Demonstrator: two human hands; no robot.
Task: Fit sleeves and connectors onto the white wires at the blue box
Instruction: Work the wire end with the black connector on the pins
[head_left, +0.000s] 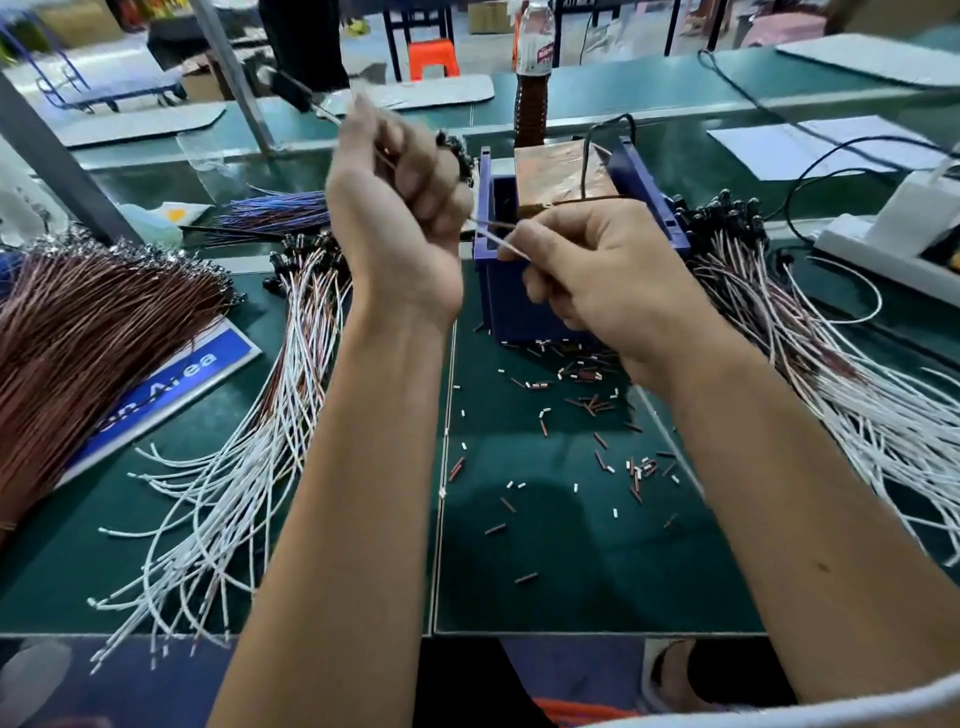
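The blue box (511, 306) stands in the middle of the green table with a copper-coloured block (558, 174) on top. My left hand (400, 208) is raised left of the box, fingers closed around a white wire (488, 234) that runs down to my right hand (592, 265). My right hand pinches the wire's end in front of the box. Piles of white wires lie to the left (260, 457) and right (852, 395) of the box. Small brown and white sleeves (592, 405) are scattered on the mat below my right hand.
A brown wire bundle (78, 332) covers the far left over a blue sign (171, 384). A bottle (532, 73) stands behind the box. A white power strip (883, 249) and black cables sit at the right. A blue wire bundle (275, 210) lies behind my left hand.
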